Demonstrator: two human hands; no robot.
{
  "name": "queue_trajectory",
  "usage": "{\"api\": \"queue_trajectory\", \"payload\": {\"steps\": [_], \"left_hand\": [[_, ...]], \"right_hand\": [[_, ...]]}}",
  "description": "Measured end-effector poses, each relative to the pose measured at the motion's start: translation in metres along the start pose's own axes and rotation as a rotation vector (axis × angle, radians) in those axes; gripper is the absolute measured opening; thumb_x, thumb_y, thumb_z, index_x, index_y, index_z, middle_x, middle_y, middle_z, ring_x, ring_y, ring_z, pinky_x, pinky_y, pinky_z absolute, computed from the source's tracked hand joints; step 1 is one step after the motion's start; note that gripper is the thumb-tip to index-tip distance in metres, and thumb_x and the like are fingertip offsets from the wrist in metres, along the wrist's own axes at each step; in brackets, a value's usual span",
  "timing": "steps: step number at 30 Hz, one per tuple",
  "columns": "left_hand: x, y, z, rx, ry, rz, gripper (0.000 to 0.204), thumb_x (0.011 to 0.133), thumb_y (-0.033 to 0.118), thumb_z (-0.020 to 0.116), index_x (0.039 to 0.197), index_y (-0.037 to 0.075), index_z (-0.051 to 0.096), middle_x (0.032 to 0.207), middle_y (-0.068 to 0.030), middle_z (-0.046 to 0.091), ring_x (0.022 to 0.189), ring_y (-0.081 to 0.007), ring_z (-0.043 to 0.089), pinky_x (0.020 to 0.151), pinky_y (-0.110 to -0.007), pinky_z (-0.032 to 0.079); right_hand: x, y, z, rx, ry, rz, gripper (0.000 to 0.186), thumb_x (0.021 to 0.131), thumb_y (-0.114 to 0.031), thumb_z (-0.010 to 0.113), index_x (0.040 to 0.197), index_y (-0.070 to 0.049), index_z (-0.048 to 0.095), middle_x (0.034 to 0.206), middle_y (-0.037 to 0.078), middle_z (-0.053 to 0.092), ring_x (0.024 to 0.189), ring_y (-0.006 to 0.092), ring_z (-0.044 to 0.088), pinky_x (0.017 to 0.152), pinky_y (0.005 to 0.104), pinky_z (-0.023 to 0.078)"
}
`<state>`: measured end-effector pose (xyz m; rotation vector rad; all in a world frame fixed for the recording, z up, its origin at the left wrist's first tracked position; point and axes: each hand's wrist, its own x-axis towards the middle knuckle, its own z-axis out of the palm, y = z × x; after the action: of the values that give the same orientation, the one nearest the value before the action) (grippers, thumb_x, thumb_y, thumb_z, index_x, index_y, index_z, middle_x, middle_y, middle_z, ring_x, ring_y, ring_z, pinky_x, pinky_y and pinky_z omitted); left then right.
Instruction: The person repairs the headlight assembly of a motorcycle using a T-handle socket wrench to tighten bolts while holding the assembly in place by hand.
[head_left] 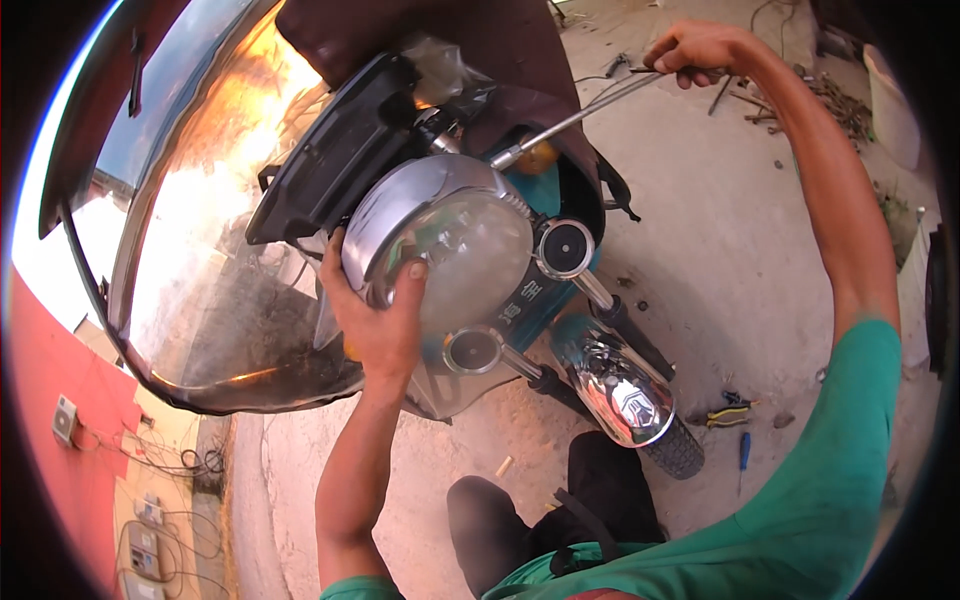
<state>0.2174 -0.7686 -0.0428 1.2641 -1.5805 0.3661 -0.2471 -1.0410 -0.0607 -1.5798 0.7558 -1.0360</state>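
A large round headlight (470, 265) with a chrome housing (425, 185) sits at the front of a three-wheeled motorcycle. My left hand (380, 315) is closed on its left rim, thumb at the lens edge and fingers round the side. Out to the upper right, my right hand (695, 55) is closed round the handle end of a long T-handle socket wrench (590, 113). The wrench slants down to the left, its socket end at the housing's upper right side. What the socket sits on is hidden. Below the headlight are two round chrome fork caps (565, 248).
A chrome front fender (610, 380) and tyre (675, 455) stand before my knees. Yellow-handled pliers (728, 412) and a blue screwdriver (744, 450) lie on the concrete. A black panel (330, 150) and windshield (215, 300) are at left. Metal scraps (830, 110) lie near a white bucket (890, 110).
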Motion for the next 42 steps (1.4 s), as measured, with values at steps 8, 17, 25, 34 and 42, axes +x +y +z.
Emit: {"api": "queue_trajectory", "payload": {"steps": [8,17,25,34,42], "left_hand": [[-0.004,0.000,-0.004,0.006,-0.014,-0.027,0.093,0.081,0.028,0.086,0.156,-0.003,0.041,0.148,-0.0216,0.049,0.137,-0.0335,0.049,0.118,-0.043,0.038],[-0.005,-0.002,0.002,-0.039,-0.038,-0.006,0.087,0.089,0.021,0.080,0.159,-0.004,0.035,0.154,-0.0225,0.042,0.145,-0.0346,0.042,0.122,-0.047,0.034],[-0.005,-0.002,0.002,-0.036,-0.036,-0.001,0.091,0.091,0.036,0.080,0.157,-0.006,0.034,0.153,-0.0231,0.041,0.144,-0.0351,0.042,0.121,-0.049,0.035],[-0.006,-0.002,0.002,-0.050,-0.021,-0.011,0.093,0.091,0.040,0.081,0.157,-0.006,0.035,0.153,-0.0234,0.041,0.144,-0.0356,0.042,0.120,-0.050,0.035],[-0.006,-0.001,0.003,-0.013,-0.016,-0.011,0.092,0.091,0.040,0.080,0.157,-0.006,0.035,0.152,-0.0239,0.041,0.145,-0.0361,0.041,0.121,-0.050,0.035]], "right_hand": [[-0.005,0.040,0.015,0.440,-0.078,-0.222,0.049,0.110,-0.034,0.057,0.147,-0.003,0.060,0.111,0.005,0.078,0.089,0.0104,0.073,0.068,0.0195,0.056],[0.004,0.079,0.034,0.179,0.427,-0.303,0.046,0.108,-0.055,0.058,0.128,-0.016,0.075,0.098,-0.005,0.067,0.085,0.0082,0.057,0.074,0.0263,0.042],[0.076,0.084,0.066,0.805,0.119,-0.441,0.038,0.113,-0.035,0.045,0.138,-0.015,0.065,0.129,0.003,0.072,0.111,0.0211,0.067,0.091,0.0396,0.052],[0.036,0.052,0.013,0.355,0.253,-0.041,0.030,0.108,-0.033,0.063,0.124,-0.011,0.074,0.072,-0.006,0.056,0.059,0.0004,0.041,0.049,0.0139,0.025],[0.031,0.078,0.075,0.676,0.295,-0.485,0.041,0.117,-0.035,0.042,0.148,-0.018,0.062,0.121,-0.002,0.070,0.106,0.0093,0.066,0.079,0.0247,0.046]]}}
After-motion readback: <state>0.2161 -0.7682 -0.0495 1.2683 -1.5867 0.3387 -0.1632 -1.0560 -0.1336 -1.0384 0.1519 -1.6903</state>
